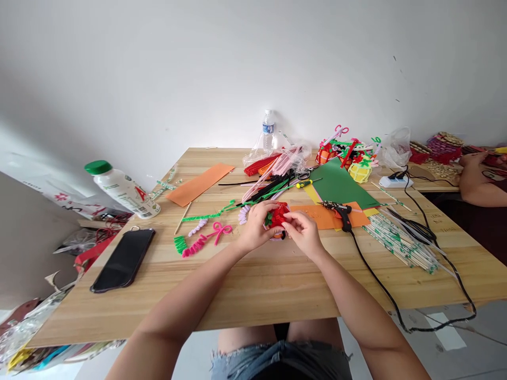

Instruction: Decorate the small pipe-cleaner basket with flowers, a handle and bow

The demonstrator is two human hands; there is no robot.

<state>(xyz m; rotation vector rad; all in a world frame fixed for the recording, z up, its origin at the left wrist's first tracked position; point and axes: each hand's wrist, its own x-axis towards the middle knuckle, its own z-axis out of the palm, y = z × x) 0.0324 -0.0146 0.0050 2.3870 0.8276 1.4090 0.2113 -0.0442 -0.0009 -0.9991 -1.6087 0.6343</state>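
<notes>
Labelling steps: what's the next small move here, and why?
Probably a light pinch on the red fuzzy piece by the right hand, the left hand steadying it: fingers of both touch it, and the glue gun lies untouched.

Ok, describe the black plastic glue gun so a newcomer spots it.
On the pale wooden table, find the large green sheet right of centre. Just nearer the viewer, the black glue gun with orange-red parts lies on a flat orange sheet. Unlike the yellow-handled screwdriver nearby, it has a black cord running off its handle.
</notes>
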